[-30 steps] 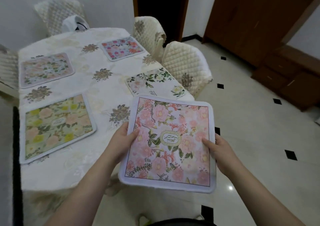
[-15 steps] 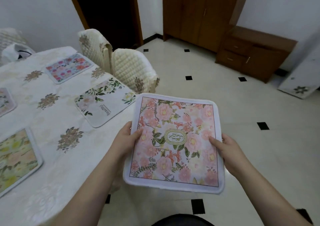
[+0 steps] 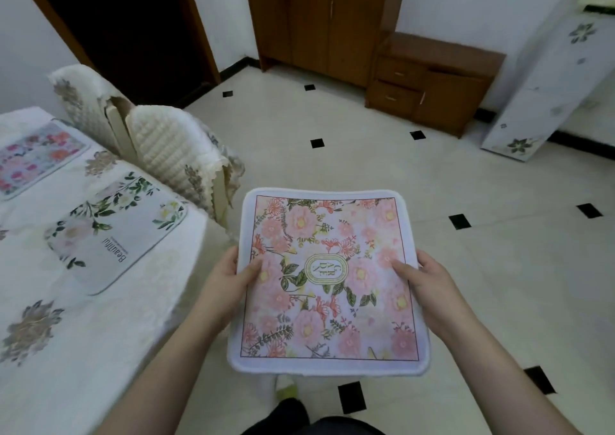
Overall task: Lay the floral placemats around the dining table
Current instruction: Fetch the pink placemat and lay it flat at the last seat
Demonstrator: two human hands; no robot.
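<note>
I hold a pink floral placemat (image 3: 327,280) flat in front of me, over the floor and to the right of the dining table (image 3: 83,328). My left hand (image 3: 229,280) grips its left edge and my right hand (image 3: 421,281) grips its right edge, thumbs on top. On the table's cream floral cloth lie a white placemat with green leaves (image 3: 113,231) near the right edge and a pink and red floral placemat (image 3: 36,156) farther back.
Two chairs with quilted cream covers (image 3: 173,155) stand against the table's right side. A brown wooden cabinet (image 3: 429,80) and wardrobe (image 3: 319,18) line the far wall, with a white flowered panel (image 3: 545,81) at right. Tiled floor (image 3: 466,251) spreads to the right.
The view has swung right, away from the table: the left-side placemats have left the frame and the table sits farther left. The held placemat is now over the floor, still in both hands.
</note>
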